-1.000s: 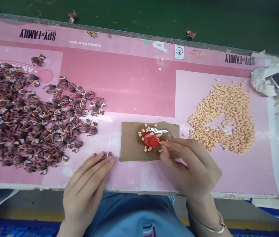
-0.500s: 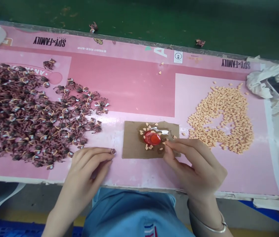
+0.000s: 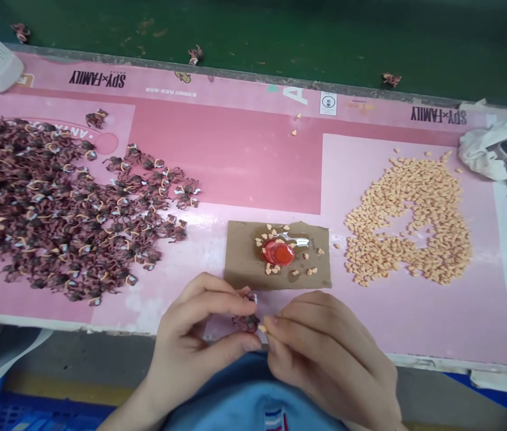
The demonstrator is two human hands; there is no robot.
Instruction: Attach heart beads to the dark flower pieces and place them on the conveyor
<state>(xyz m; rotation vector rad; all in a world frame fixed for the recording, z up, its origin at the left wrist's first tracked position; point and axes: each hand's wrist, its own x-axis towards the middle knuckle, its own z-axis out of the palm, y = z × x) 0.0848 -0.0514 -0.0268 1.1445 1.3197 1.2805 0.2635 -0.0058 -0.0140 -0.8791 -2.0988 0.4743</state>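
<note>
Both hands are working close together at the near edge of the table (image 3: pixel 235 167), just in front of the person's body. The left hand (image 3: pixel 181 341) is holding a brown figure (image 3: pixel 246 321), its grip narrowed to a pinch with the index finger above and the thumb below. The right hand (image 3: pixel 334 353) is keeping a tan chip (image 3: pixel 263 328) between fingertip and thumb, its grip nearly closed.

Governing relation: the chip is lying immediately right of the figure, in the narrow gap between the two grips. Whether the two are touching cannot be told at this size. The figure's long axis is running roughly from the person's body toward the card (image 3: pixel 235 263), with the left index finger crossing it; the chip is projecting leftward from the right grip, its own long axis too small to confirm. The left hand is nearest the figure, the right nearest the chip.

Beyond the hands, the card is bearing a red disc (image 3: pixel 279 254) in a glossy, wet-looking patch, with loose chips sitting around it. A brown heap (image 3: pixel 64 209) of similar figures is spreading at the left; a tan heap (image 3: pixel 442 239) of chips is occupying the right.
</note>
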